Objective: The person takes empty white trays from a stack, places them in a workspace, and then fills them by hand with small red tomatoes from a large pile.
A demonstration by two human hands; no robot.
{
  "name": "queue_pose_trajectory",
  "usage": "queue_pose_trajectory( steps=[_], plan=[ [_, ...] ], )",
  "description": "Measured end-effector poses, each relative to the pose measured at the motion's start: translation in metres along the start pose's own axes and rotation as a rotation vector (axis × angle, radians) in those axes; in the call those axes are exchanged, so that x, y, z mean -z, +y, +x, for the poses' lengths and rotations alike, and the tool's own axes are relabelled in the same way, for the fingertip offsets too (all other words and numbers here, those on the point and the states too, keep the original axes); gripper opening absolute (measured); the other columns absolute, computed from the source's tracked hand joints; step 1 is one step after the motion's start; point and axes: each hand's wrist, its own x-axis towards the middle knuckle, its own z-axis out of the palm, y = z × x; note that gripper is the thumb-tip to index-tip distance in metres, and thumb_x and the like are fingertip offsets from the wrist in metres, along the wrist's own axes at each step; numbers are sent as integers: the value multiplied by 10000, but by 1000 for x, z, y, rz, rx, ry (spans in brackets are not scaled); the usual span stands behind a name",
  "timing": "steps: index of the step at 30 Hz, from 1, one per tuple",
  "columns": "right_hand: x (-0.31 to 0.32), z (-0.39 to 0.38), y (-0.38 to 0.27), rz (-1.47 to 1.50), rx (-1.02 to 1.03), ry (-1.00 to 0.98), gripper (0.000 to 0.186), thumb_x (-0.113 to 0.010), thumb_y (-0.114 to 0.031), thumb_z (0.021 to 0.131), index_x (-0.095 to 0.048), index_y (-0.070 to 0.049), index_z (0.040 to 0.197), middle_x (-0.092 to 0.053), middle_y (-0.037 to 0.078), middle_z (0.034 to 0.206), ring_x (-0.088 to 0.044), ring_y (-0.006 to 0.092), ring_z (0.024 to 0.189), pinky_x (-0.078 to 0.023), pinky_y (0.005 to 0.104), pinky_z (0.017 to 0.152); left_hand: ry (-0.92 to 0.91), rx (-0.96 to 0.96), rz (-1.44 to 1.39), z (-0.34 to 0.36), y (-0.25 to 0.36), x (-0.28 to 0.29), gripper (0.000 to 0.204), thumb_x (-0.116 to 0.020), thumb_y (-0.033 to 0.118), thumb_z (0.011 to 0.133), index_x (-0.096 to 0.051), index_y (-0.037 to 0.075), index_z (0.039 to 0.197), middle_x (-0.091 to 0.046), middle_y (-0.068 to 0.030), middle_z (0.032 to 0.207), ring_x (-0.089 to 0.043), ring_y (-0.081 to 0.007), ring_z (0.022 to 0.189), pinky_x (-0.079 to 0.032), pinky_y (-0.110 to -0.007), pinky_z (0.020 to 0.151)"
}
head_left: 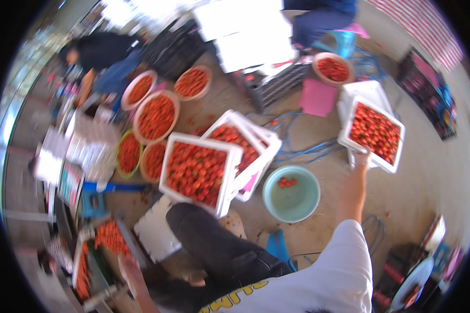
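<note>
My right arm reaches forward to a white foam box [377,133] full of small red fruit that look like cherry tomatoes. The fingers of my right hand [361,157] are closed on the box's near rim. That box rests on other white foam boxes. My left hand [132,274], smeared by motion, is low at the left beside a sorting trough [132,242] holding orange-red tomatoes; its fingers are unclear. Before my knee, another full foam box [196,169] overlaps a second tomato-filled box [232,140].
A pale green basin [291,195] with a few tomatoes stands on the floor between the foam boxes. Several round tubs of tomatoes, including a pink tub [156,117], stand far left. Blue cords [308,151] cross the floor. Black crates [274,86] and two people are farther back.
</note>
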Motion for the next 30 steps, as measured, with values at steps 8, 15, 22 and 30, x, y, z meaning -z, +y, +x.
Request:
queue_pose_trajectory(
  steps=[8,15,22,30],
  plan=[
    [-35,-57,14,-753,222,-101,412,-564,-354,813,-558,-54,1094,-592,152,999,-572,308,899,-496,430,771,50,-119,-52,-21,25,-37,298,-603,328,876,-559,86,1044,-608,-12,844,-599,-109,723,-509,-264,683],
    [-113,-170,5,-1786,1110,-145,407,-520,-343,854,-576,-22,1096,-624,174,998,-608,336,891,-509,429,752,186,-53,-164,-64,-5,21,357,-618,362,854,-573,86,1077,-629,-51,923,-617,-159,786,-505,-299,729],
    [-304,-422,121,-440,-61,-965,383,-369,-184,919,-471,66,1192,-546,133,1078,-524,230,1032,-437,348,904,425,-177,-341,-112,-12,122,287,-618,325,863,-595,85,1020,-632,-47,879,-607,-125,755,-516,-287,725],
    [-340,-826,138,-492,-505,-1641,154,-519,-215,863,-566,-71,834,-532,25,664,-492,98,567,-393,235,527,453,-636,-274,-214,64,205,174,-583,172,892,-575,45,1011,-588,-24,954,-561,-111,882,-463,-280,808]
  ],
)
